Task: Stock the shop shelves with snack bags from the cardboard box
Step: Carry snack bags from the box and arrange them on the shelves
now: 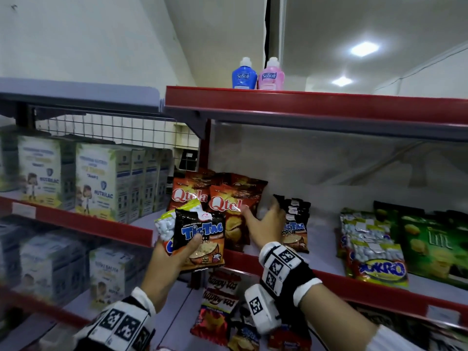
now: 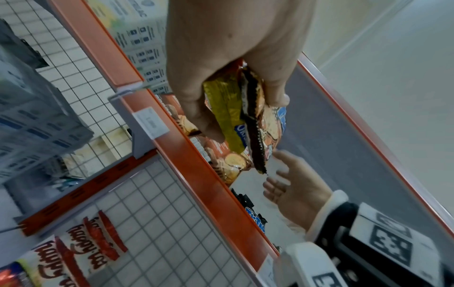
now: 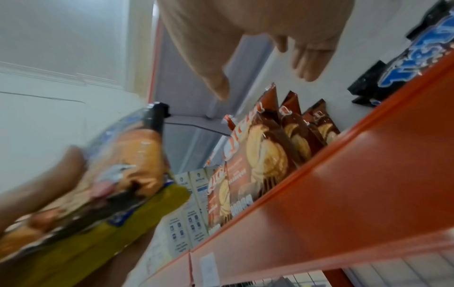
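A white wall [image 1: 76, 34] stands behind red-edged shelves [image 1: 316, 107]. The right hand [image 1: 266, 219], fingers spread wide, holds nothing, between Qtela bags [image 1: 228, 198] and shelved TicTac bags [image 1: 295, 224]. The left hand [image 1: 172, 254] grips two snack bags [image 1: 200, 239] before the shelf.

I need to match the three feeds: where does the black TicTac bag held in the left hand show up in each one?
Head: TicTac bag sits centre-left, gripped by the left hand in front of the Qtela bags.
Left wrist: seen edge-on at upper centre, pinched beside a yellow bag.
Right wrist: blurred at lower left, above that yellow bag.
Shared landmark: the red shelf edge.
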`<state>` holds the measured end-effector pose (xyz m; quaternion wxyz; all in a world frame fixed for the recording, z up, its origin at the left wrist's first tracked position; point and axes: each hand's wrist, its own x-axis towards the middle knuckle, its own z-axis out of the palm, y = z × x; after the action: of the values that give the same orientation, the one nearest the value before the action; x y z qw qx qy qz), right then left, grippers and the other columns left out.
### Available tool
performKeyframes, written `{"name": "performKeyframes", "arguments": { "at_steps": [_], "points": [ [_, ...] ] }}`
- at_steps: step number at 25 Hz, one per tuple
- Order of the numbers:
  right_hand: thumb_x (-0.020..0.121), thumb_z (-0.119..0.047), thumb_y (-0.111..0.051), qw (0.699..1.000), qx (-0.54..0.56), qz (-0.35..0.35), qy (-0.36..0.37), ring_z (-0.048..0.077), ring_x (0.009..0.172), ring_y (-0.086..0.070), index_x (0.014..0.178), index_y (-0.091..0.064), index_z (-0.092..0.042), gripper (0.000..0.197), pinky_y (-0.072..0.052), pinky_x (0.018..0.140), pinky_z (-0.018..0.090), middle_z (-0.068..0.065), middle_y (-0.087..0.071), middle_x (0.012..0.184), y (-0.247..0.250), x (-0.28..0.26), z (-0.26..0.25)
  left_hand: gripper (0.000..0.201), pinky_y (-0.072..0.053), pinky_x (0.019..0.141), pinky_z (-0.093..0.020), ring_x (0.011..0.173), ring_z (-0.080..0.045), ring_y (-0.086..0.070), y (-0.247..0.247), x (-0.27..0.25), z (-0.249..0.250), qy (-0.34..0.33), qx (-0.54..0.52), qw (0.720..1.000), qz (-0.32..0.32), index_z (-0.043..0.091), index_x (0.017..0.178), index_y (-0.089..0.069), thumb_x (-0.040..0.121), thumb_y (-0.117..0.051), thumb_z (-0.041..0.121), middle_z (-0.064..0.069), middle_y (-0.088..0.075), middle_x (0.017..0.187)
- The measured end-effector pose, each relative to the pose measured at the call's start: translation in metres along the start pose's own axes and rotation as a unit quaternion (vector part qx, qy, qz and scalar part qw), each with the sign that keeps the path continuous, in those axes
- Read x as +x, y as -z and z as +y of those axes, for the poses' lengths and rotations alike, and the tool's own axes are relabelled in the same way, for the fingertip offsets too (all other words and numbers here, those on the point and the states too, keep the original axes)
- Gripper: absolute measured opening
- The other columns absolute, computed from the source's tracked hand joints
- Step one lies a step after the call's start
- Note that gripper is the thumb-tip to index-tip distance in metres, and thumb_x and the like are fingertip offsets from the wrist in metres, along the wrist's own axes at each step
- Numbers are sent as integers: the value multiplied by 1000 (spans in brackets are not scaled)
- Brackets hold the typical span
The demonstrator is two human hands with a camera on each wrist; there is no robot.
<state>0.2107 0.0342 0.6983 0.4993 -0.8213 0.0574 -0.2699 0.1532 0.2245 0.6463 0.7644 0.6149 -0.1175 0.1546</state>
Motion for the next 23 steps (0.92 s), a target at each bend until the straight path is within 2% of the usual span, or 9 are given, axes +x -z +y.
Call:
{"name": "performKeyframes", "arguments": {
  "at_steps": [3,5,6,9,10,12,14,18,23],
  "points": [
    [74,-44,-75,966,126,-199,108,-1,107,-55,134,-32,-48,74,-49,77,14,-17,-51,119,30,-26,-4,54,-49,97,-48,104,-25,-67,-27,4,-6,6,-18,999,-26,15,124,-59,74,-73,31,-5,-71,112],
    [73,-26,-80,935,126,-295,152,-18,101,-54,135,-32,-49,82,-46,73,3,-32,-48,115,39,-35,3,56,-51,94,-43,105,-22,-67,-40,3,-9,2,-17,999,-31,19,125,-58,73,-73,34,-3,-71,112],
    [73,-19,-80,932,119,-304,159,-18,100,-56,133,-36,-49,80,-46,73,3,-30,-51,116,45,-34,6,56,-53,89,-37,102,-19,-69,-47,1,-11,3,-21,999,-32,20,124,-58,73,-72,36,-1,-72,111],
    [72,-12,-80,959,118,-226,125,10,96,-66,109,-52,-45,57,-53,68,17,-5,-64,112,67,-11,14,48,-55,59,-16,82,-2,-71,-58,-5,-13,17,-36,999,-14,22,121,-57,77,-67,39,5,-73,101],
    [72,-9,-80,970,122,-181,108,17,98,-65,104,-53,-41,53,-56,72,24,0,-65,111,76,1,20,46,-54,52,-16,79,-3,-71,-58,-6,-14,24,-40,999,-6,22,121,-56,80,-64,39,5,-73,101],
    [72,-7,-79,989,85,-108,61,21,99,-63,109,-53,-32,51,-55,86,34,5,-65,112,87,26,37,42,-56,51,-25,85,-15,-72,-54,-8,-15,41,-44,998,1,19,124,-57,85,-61,35,-1,-73,103],
    [74,-10,-78,997,-22,-76,2,20,96,-61,120,-50,-23,55,-51,89,33,7,-65,114,89,45,58,36,-58,52,-31,88,-24,-70,-47,-10,-15,56,-40,998,3,14,121,-59,87,-62,26,-6,-73,103],
    [77,-13,-75,991,-112,-58,-48,24,108,-59,127,-45,-13,59,-45,90,28,11,-63,123,82,62,88,37,-60,59,-38,87,-25,-71,-34,-16,-23,90,-23,996,-1,13,119,-59,84,-67,12,-5,-74,101],
    [81,-26,-71,977,-181,-53,-96,36,123,-46,141,-29,-15,74,-43,99,36,20,-42,137,97,57,73,28,-58,56,-35,83,-31,-72,-41,-23,-32,118,-27,992,-27,13,112,-62,85,-66,13,-8,-75,96]
  ]
}}
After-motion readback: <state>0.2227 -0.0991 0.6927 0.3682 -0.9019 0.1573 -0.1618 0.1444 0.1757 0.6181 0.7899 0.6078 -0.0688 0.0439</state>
